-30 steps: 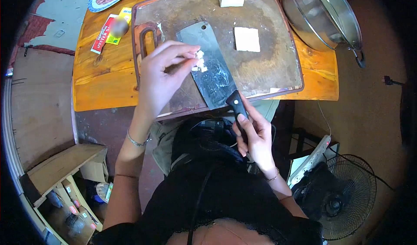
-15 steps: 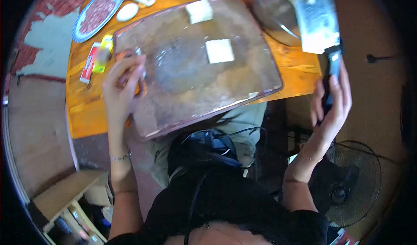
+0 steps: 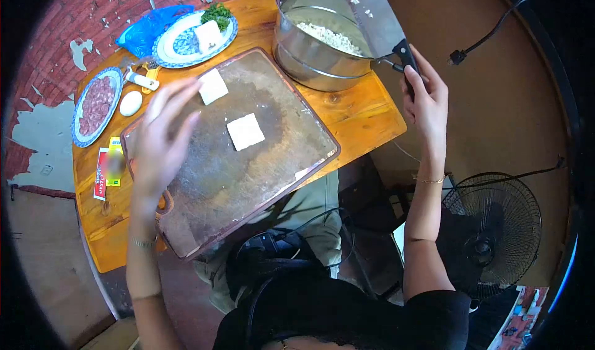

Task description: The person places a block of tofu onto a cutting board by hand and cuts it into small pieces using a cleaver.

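My right hand (image 3: 426,96) grips the black handle of a cleaver (image 3: 375,18). Its broad blade, with white bits stuck on it, tilts over the right rim of a steel pot (image 3: 322,58). White diced pieces (image 3: 331,37) lie inside the pot. My left hand (image 3: 164,136), slightly blurred, hovers over the left part of a brown cutting board (image 3: 217,170), fingers apart and holding nothing I can see. Its fingertips are near a white tofu-like slab (image 3: 212,87) at the board's back edge; whether they touch cannot be told. A second white slab (image 3: 245,132) lies mid-board.
Left on the wooden table (image 3: 365,127) are a plate of minced meat (image 3: 97,105), an egg (image 3: 131,104) and seasoning packets (image 3: 101,173). Behind stand a plate (image 3: 186,58) with a white block and greens (image 3: 217,16), and a blue bag (image 3: 145,34). A fan (image 3: 489,238) stands right.
The view has shifted, bringing the pot's contents and back plate into sight. My left hand has moved toward the rear slab, its fingers spreading. The cleaver now leans over the pot rim.
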Available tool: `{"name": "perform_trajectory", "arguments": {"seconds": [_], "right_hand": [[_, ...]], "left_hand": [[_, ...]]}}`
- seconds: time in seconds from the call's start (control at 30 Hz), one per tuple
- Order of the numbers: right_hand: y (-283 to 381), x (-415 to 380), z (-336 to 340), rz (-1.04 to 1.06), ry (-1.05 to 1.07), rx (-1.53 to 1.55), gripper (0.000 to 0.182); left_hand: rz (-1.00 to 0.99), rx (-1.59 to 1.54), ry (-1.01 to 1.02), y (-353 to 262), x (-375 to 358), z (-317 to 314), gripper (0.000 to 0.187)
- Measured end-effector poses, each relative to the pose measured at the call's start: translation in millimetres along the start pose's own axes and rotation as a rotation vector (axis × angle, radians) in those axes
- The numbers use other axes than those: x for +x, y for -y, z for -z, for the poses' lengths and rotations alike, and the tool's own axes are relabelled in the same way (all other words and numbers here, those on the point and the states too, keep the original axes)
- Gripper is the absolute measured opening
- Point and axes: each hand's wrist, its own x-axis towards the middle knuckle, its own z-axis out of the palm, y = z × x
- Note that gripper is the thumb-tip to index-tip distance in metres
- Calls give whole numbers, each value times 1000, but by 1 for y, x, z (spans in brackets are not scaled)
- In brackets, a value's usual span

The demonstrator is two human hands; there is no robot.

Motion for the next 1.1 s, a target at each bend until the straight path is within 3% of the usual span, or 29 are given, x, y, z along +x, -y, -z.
{"name": "perform_trajectory", "arguments": {"seconds": [0.13, 0.3, 0.43, 0.63, 0.7, 0.8, 0.93, 1.03, 1.1], "right_hand": [[-7, 5, 3, -160, 111, 398, 43], [-7, 5, 12, -217, 175, 561, 45], [-5, 3, 17, -186, 165, 558, 45], [-4, -3, 21, -171, 191, 511, 43], [-2, -7, 19, -153, 143, 414, 43], [-8, -9, 14, 22, 29, 80, 41], [-13, -10, 9, 184, -48, -154, 40], [-1, -15, 5, -20, -25, 98, 40], [0, -15, 5, -44, -15, 189, 39]], "left_hand": [[-373, 79, 31, -29, 82, -54, 51], [-548, 199, 8, -54, 157, -131, 42], [-520, 281, 54, -58, 181, -171, 40], [-265, 334, 10, -45, 203, -185, 46], [-196, 410, -69, -42, 204, -183, 49], [-70, 428, 123, -38, 208, -170, 46], [-157, 240, 71, -24, 206, -164, 35], [-285, 106, -41, -26, 197, -174, 34], [-280, 163, 35, -29, 191, -177, 35]]}}
